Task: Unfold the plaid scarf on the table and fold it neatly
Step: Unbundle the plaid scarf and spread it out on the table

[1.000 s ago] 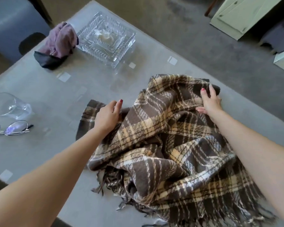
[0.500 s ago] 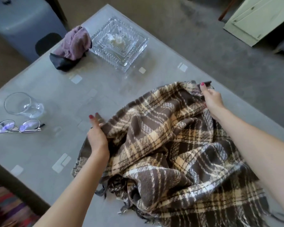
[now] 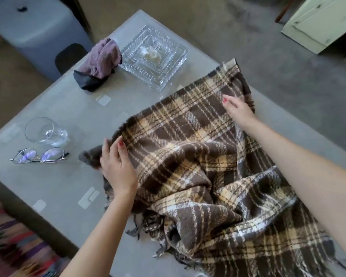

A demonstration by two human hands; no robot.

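A brown, cream and white plaid scarf [image 3: 188, 140] with fringed ends lies spread and rumpled over the right half of the grey table [image 3: 68, 116]. Its far part is pulled fairly flat; the near part is bunched in folds with fringe hanging near the front. My left hand [image 3: 116, 166] grips the scarf's left edge, thumb on top. My right hand [image 3: 238, 110] holds the scarf near its far right corner, fingers curled into the cloth.
A clear drinking glass [image 3: 42, 129] lies on its side at the left, with eyeglasses [image 3: 40, 155] just in front of it. A cut-glass square dish [image 3: 154, 56] and a purple and black cloth bundle [image 3: 100, 62] sit at the far end. The table's right edge runs close behind my right hand.
Both hands have pulled the scarf's far edge outward and away from me, so the upper part lies flatter and wider. My left hand shifted left along the edge; the right moved farther up.
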